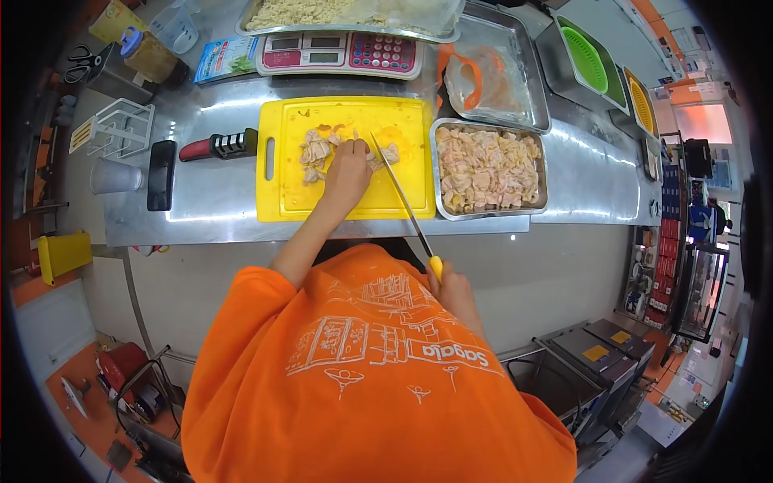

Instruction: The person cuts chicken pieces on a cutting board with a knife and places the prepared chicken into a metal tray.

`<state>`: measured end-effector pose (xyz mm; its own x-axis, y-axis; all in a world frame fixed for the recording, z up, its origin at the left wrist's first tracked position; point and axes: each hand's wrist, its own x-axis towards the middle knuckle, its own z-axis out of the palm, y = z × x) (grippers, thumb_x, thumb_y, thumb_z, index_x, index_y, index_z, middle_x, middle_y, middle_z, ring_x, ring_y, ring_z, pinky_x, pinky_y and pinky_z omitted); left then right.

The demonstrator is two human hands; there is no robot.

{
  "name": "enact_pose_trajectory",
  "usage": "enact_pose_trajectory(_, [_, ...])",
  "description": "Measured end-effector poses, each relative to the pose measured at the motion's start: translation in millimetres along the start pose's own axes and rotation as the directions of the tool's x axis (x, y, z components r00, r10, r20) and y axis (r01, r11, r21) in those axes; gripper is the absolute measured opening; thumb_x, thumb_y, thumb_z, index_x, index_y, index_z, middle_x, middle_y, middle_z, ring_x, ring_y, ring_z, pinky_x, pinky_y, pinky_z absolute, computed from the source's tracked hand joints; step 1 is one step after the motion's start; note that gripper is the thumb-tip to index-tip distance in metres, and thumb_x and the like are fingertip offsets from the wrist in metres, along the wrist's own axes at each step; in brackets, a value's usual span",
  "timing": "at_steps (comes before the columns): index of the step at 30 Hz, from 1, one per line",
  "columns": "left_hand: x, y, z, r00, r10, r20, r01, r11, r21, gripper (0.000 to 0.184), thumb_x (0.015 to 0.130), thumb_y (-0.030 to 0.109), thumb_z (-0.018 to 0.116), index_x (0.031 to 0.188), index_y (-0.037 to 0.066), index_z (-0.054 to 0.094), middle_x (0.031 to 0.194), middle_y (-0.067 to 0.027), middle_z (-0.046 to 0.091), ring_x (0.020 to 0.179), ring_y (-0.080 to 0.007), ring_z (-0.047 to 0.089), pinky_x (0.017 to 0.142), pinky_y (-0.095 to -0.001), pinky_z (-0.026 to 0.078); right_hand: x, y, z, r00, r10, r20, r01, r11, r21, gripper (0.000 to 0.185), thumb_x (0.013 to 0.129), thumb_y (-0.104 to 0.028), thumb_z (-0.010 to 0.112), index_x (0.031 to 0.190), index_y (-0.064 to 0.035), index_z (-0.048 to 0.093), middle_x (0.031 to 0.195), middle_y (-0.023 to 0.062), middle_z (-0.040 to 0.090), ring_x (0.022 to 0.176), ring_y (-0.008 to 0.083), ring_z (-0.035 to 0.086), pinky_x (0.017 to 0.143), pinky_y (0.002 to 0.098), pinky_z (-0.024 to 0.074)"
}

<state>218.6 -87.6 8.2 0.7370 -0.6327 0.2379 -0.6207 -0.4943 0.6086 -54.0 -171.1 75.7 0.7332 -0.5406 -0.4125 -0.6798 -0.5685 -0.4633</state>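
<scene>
My left hand (349, 167) is on the yellow cutting board (282, 193), its fingers curled down and pressed onto a piece of raw chicken (388, 155). Cut chicken pieces (315, 150) lie in a loose pile to the left of that hand. In my right hand (456, 290) is the yellow handle of a long knife (400, 189), held close to my body. The blade slants up and left across the board, its tip beside my left fingers. What exactly lies under those fingers is partly hidden.
A metal tray of chicken pieces (488, 171) stands right of the board. Behind are a scale (342, 56), a tray of pale crumbly food (298, 14) and a tray with a plastic bag (503, 80). A knife sharpener (219, 147) and black phone (161, 175) lie left.
</scene>
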Motion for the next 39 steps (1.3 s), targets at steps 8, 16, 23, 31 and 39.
enact_pose_trajectory(8, [-10.6, -6.1, -15.9, 0.988, 0.023, 0.155, -0.035, 0.997, 0.075, 0.021, 0.079, 0.006, 0.064, 0.095, -0.006, 0.058, 0.097, -0.0238, 0.058, 0.093, -0.0391, 0.058, 0.083, -0.0463, 0.050, 46.9, -21.6, -2.1, 0.997, -0.047, -0.067, 0.049, 0.998, 0.040, 0.036, 0.097, -0.032, 0.055, 0.096, 0.0039, 0.054, 0.072, 0.0300, 0.063, 0.072, 0.0499, 0.062, 0.062, 0.0560, 0.0488])
enact_pose_trajectory(16, [19.2, 31.9, -45.2, 0.987, -0.017, 0.161, 0.082, 0.911, -0.405, 0.011, 0.086, 0.007, 0.064, 0.091, -0.002, 0.060, 0.085, -0.0149, 0.060, 0.074, -0.0306, 0.062, 0.071, -0.0377, 0.053, 49.2, -17.7, -8.0, 0.989, -0.037, -0.141, 0.072, 0.966, 0.250, 0.036, 0.097, -0.029, 0.056, 0.092, 0.0063, 0.056, 0.069, 0.0303, 0.061, 0.068, 0.0492, 0.061, 0.058, 0.0541, 0.0467])
enact_pose_trajectory(23, [-2.9, -4.2, -48.9, 0.991, 0.128, 0.046, -0.105, 0.935, -0.338, 0.013, 0.079, -0.006, 0.061, 0.090, 0.000, 0.059, 0.092, -0.0144, 0.061, 0.087, -0.0316, 0.061, 0.075, -0.0392, 0.051, 45.4, -23.0, -26.8, 0.989, -0.008, -0.145, 0.059, 0.934, 0.352, 0.035, 0.097, -0.029, 0.057, 0.092, 0.0060, 0.056, 0.070, 0.0295, 0.062, 0.068, 0.0485, 0.061, 0.058, 0.0534, 0.0450])
enact_pose_trajectory(31, [-6.2, 12.0, -18.3, 0.999, 0.008, -0.053, -0.013, 0.995, -0.098, 0.021, 0.077, 0.011, 0.072, 0.091, 0.002, 0.059, 0.093, -0.0148, 0.059, 0.094, -0.0356, 0.058, 0.079, -0.0423, 0.050, 36.9, -25.4, -3.8, 0.995, -0.094, -0.033, 0.099, 0.974, 0.205, 0.033, 0.097, -0.031, 0.057, 0.098, 0.0028, 0.055, 0.069, 0.0300, 0.061, 0.067, 0.0498, 0.060, 0.058, 0.0548, 0.0464])
enact_pose_trajectory(39, [-6.1, 7.2, -12.7, 0.998, 0.034, -0.048, -0.037, 0.997, -0.064, 0.018, 0.076, 0.010, 0.071, 0.090, 0.003, 0.062, 0.092, -0.0137, 0.058, 0.092, -0.0326, 0.058, 0.078, -0.0417, 0.050, 28.4, -28.9, -10.8, 0.998, -0.056, 0.010, 0.056, 0.997, 0.047, 0.034, 0.096, -0.032, 0.057, 0.097, 0.0019, 0.053, 0.067, 0.0284, 0.062, 0.064, 0.0489, 0.062, 0.057, 0.0552, 0.0487])
